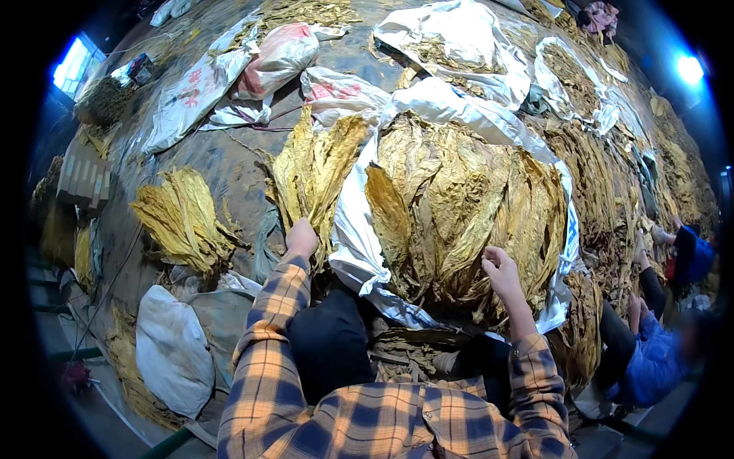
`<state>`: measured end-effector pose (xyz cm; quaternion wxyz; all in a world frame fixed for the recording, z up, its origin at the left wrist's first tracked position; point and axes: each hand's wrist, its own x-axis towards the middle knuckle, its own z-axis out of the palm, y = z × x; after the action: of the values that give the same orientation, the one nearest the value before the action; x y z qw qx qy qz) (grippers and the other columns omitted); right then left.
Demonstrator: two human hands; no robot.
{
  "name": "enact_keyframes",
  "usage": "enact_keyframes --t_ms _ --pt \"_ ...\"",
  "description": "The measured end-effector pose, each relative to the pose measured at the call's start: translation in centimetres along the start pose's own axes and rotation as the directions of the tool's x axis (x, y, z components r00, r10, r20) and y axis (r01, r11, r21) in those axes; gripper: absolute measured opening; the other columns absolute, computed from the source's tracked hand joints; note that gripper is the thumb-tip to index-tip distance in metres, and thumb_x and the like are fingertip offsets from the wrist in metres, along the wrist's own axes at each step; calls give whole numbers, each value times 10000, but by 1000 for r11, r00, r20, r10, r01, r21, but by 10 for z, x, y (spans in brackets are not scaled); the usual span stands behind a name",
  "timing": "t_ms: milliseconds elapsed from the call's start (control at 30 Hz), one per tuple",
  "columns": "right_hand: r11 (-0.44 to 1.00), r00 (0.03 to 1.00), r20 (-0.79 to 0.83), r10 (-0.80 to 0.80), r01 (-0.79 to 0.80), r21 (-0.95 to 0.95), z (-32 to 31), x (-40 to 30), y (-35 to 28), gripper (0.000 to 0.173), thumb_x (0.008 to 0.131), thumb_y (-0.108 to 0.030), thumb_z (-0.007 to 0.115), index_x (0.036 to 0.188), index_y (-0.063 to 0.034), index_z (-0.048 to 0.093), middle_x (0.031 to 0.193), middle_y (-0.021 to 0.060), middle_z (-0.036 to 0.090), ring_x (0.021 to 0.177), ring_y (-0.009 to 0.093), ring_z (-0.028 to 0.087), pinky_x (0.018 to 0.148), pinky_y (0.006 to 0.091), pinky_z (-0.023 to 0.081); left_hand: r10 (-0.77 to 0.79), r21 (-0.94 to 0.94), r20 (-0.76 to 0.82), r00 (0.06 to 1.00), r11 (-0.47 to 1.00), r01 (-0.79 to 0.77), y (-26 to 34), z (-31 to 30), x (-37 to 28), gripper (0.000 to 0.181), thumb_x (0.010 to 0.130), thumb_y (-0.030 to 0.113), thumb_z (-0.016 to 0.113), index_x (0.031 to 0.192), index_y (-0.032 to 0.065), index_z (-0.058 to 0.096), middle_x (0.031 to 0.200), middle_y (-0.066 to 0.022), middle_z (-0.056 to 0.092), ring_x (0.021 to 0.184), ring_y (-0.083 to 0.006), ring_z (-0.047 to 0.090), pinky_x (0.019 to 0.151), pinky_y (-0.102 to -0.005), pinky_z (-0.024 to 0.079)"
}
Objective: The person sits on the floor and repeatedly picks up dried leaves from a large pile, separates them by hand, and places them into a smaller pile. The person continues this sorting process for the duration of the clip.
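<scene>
Dried yellow-brown leaves, like tobacco, lie in a large heap within an opened white woven sack. My left hand is closed at the stem end of a yellow leaf in a fanned bunch, left of the sack. Over the lower right part of the heap is my right hand, its fingers curled and no leaf plainly in them. A single browner leaf rests at the heap's left edge. Farther left, another yellow bunch lies on the dark ground sheet.
White sacks with red print lie beyond the bunches, and an opened sack of leaves is at the top. A filled white sack sits lower left. Long brown leaf piles spread rightward, near a co-worker in blue and another person's arm.
</scene>
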<state>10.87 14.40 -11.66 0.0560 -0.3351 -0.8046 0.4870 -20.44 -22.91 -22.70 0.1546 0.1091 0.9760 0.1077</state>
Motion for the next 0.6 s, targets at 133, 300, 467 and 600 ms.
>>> enact_keyframes --t_ms 133,300,467,600 --pt "999 998 55 -31 32 -29 2 -4 -6 306 825 -78 595 1119 3 564 891 82 628 780 150 598 714 274 483 90 -618 -48 995 780 -101 -15 10 -6 126 868 106 472 931 17 533 799 -176 637 692 -295 631 571 -385 498" --pt "995 989 141 -45 57 -81 3 -13 -19 301 822 -67 589 1109 17 557 882 98 629 771 165 604 711 284 487 -173 -823 -22 985 562 80 -10 -9 -7 208 897 77 439 1054 -40 507 730 -102 631 470 -138 530 457 -267 429" --pt "980 968 245 -42 88 -177 10 -18 -30 317 834 -87 589 1125 31 547 930 118 633 850 181 620 752 286 493 -289 -682 -55 956 710 175 -89 -14 10 295 862 42 452 1151 23 510 772 -145 628 592 -253 598 545 -378 471" --pt "968 958 286 26 47 -246 15 -20 -33 339 830 -95 597 1147 12 542 935 121 636 847 203 626 751 301 498 -128 8 -165 978 991 131 -75 -11 -14 530 836 26 474 1349 117 378 1053 -177 570 920 -348 592 763 -449 479"
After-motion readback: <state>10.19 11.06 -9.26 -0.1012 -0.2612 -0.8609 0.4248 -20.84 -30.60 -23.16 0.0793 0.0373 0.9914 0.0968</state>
